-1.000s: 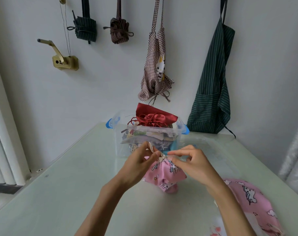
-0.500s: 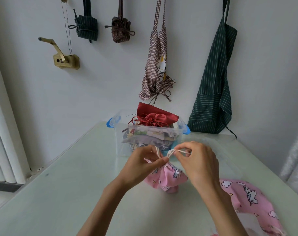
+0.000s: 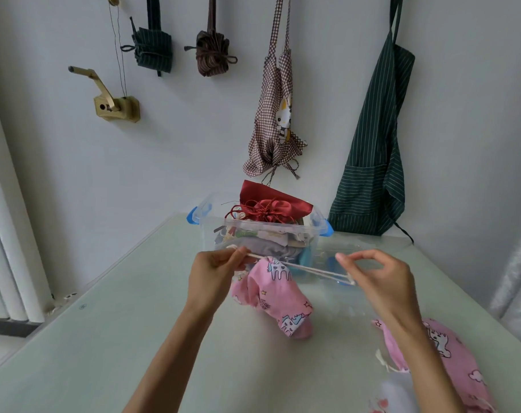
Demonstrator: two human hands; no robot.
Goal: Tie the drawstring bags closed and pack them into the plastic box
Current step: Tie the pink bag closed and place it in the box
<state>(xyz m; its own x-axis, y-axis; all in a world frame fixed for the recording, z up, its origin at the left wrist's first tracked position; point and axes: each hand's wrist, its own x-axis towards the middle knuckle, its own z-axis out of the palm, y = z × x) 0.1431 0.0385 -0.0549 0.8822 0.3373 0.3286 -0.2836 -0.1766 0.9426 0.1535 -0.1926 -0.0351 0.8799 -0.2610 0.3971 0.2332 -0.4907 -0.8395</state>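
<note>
A small pink drawstring bag [image 3: 275, 293] with a unicorn print hangs gathered just above the table, in front of the clear plastic box [image 3: 265, 226]. Its cream drawstring [image 3: 310, 269] is stretched taut between my hands. My left hand [image 3: 216, 268] grips one end beside the bag's neck. My right hand [image 3: 378, 277] pinches the other end, well out to the right. The box has blue side latches and holds several packed bags, with a red satin bag [image 3: 271, 208] on top.
A second pink unicorn bag [image 3: 450, 362] lies flat on the pale green table [image 3: 89, 338] at the lower right, its cord loose. Aprons and tied bundles hang on the white wall behind the box. The table's left edge runs beside a window blind.
My hands, close together over the bag's neck a second ago, have pulled apart sideways. The drawstring is now drawn out taut and the bag's mouth is gathered.
</note>
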